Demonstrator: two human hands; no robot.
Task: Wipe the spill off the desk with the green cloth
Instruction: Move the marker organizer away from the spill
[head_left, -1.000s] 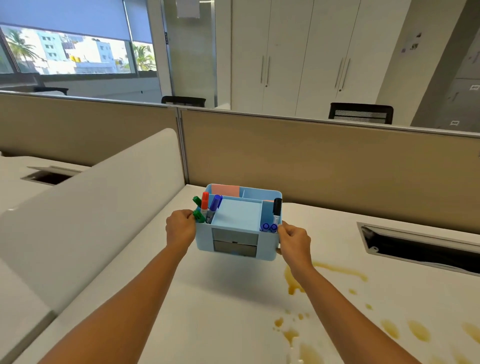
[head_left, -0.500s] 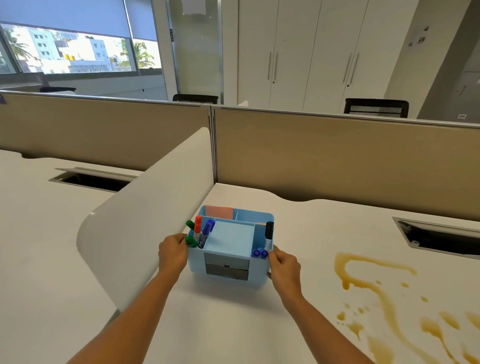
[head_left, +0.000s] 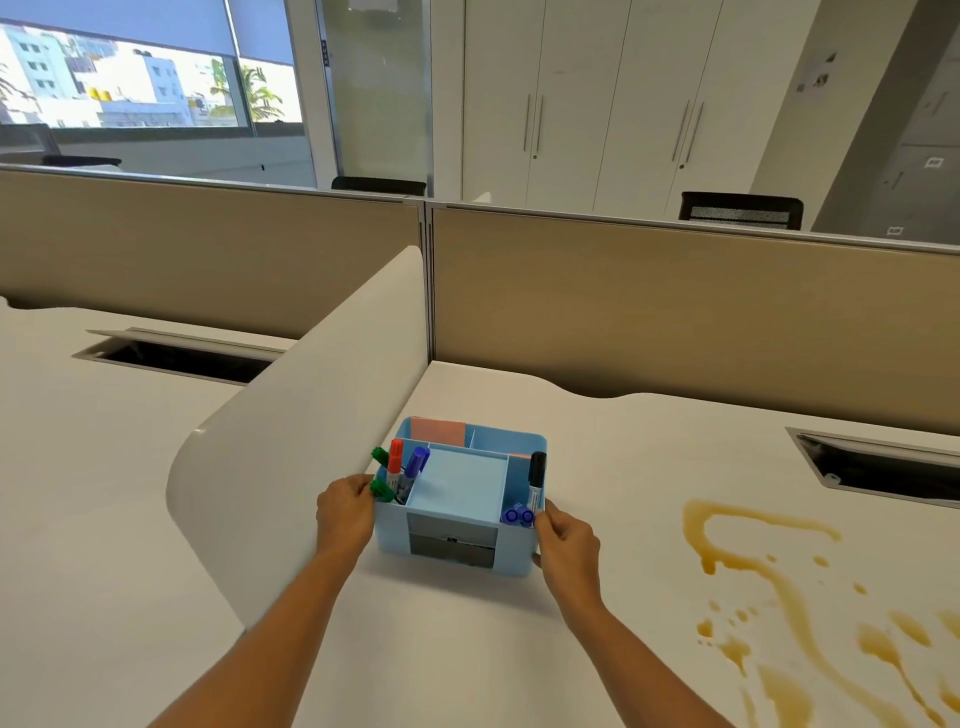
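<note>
The left hand (head_left: 345, 512) was clasped against the left end of a light blue desk organiser (head_left: 460, 501), and the right hand (head_left: 566, 540) gripped its right end, so that both hands held the organiser between them. The organiser appeared to rest on the counter (head_left: 467, 649), close beside the curved white side divider (head_left: 311, 441); whether its base bore full weight could not be told. It held several markers (head_left: 402, 470) upright in the left compartment, a black-capped marker (head_left: 536, 480) at the right, and a pink pad (head_left: 438, 431) at the rear. The spill (head_left: 769, 566), a brown liquid in a looping trail with scattered drops, lay on the counter well apart to the right of the organiser and ran out of the lower right of the view. It was judged untouched: no smearing or wiped band was visible. The green cloth was not in view. The task was therefore assessed as at a preparatory stage, the organiser standing clear of the spill, with fetching the cloth and all wiping outstanding. The counter was white and smooth, with a recessed cable slot (head_left: 878, 470) at the right rear. Tan partition panels (head_left: 675, 312) closed the rear; beyond stood white cabinets (head_left: 597, 104), a black chair back (head_left: 740, 210), and a window (head_left: 130, 78) facing buildings.
</note>
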